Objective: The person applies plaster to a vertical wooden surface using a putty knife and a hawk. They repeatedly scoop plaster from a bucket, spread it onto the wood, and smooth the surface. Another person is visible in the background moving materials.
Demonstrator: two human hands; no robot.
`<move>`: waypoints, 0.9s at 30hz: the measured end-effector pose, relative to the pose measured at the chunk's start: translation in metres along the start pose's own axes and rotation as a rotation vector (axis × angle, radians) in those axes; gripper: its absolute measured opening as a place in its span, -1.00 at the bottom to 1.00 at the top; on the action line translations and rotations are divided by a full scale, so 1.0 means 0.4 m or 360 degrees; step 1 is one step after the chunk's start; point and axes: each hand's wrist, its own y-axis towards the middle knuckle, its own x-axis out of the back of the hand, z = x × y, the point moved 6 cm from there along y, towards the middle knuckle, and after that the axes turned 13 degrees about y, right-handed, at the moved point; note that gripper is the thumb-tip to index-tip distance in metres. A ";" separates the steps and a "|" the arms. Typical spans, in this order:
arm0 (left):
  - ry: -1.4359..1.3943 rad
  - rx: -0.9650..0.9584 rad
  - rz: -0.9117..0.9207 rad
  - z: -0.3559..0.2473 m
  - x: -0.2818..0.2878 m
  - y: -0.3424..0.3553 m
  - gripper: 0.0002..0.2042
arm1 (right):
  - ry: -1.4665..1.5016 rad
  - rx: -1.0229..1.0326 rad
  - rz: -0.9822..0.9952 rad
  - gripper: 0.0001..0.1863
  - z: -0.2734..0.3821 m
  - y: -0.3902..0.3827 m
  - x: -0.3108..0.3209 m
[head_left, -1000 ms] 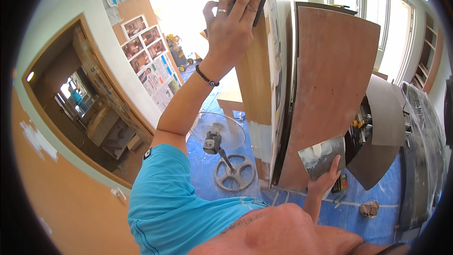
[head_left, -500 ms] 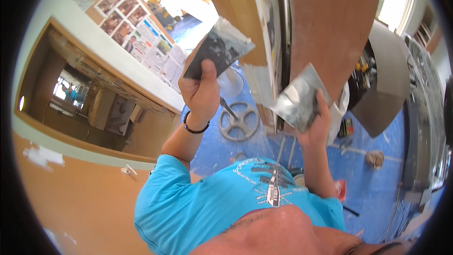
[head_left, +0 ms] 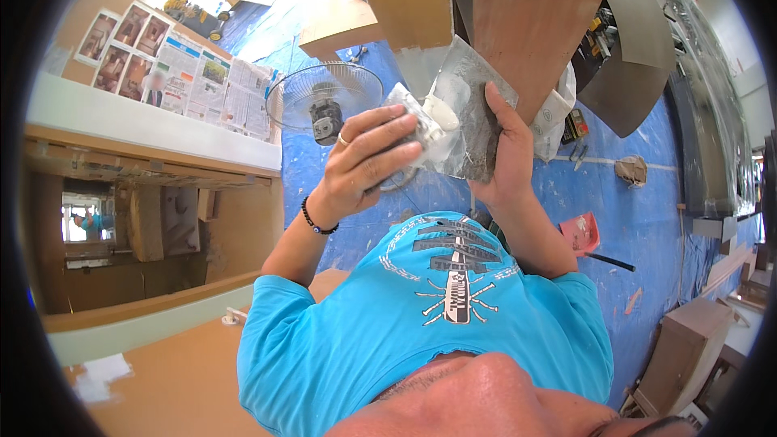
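My left hand [head_left: 360, 162], with a ring and a dark bead bracelet, is closed around a putty scraper [head_left: 410, 111] smeared with white putty. The hand's fingers cover much of the scraper. My right hand [head_left: 508, 142] grips a larger flat grey scraper plate [head_left: 479, 85] at its right edge, thumb on the upper face. A lump of white putty [head_left: 441, 113] sits at the plate's left side, against the left scraper's blade. Both tools meet in front of my chest; whether the blades touch each other directly, I cannot tell.
Beyond my left hand stands a fan [head_left: 325, 119] with a wire guard. Tall wooden panels [head_left: 538, 16] rise just past the plate. Blue sheeting [head_left: 639, 251] covers the floor, with a red dustpan [head_left: 583, 233] and a crumpled brown bag [head_left: 630, 171] on it.
My hands have come together from wide apart, the left scraper moving right and down to the plate. The white lump now shows between them. The whole view has shifted.
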 end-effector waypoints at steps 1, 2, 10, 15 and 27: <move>0.0044 0.0012 0.0028 0.027 0.011 -0.014 -0.59 | 0.0009 0.0060 -0.0001 -0.61 -0.012 0.002 -0.004; 0.0017 0.0026 0.0038 0.054 0.024 -0.028 -0.56 | 0.0001 0.0134 -0.0051 -0.60 -0.021 0.003 -0.001; -0.0611 0.0930 -0.0536 0.255 0.190 -0.133 -0.77 | -0.0136 0.0187 -0.0129 -0.58 -0.110 0.057 0.006; -0.2587 0.1632 -0.0242 0.314 0.079 -0.156 -0.72 | -0.0209 -0.0199 -0.0146 -0.57 -0.280 0.090 0.018; -0.1595 0.1318 -0.0454 0.485 0.261 -0.093 -0.64 | -0.0014 0.0404 0.0128 -0.62 -0.139 0.067 -0.019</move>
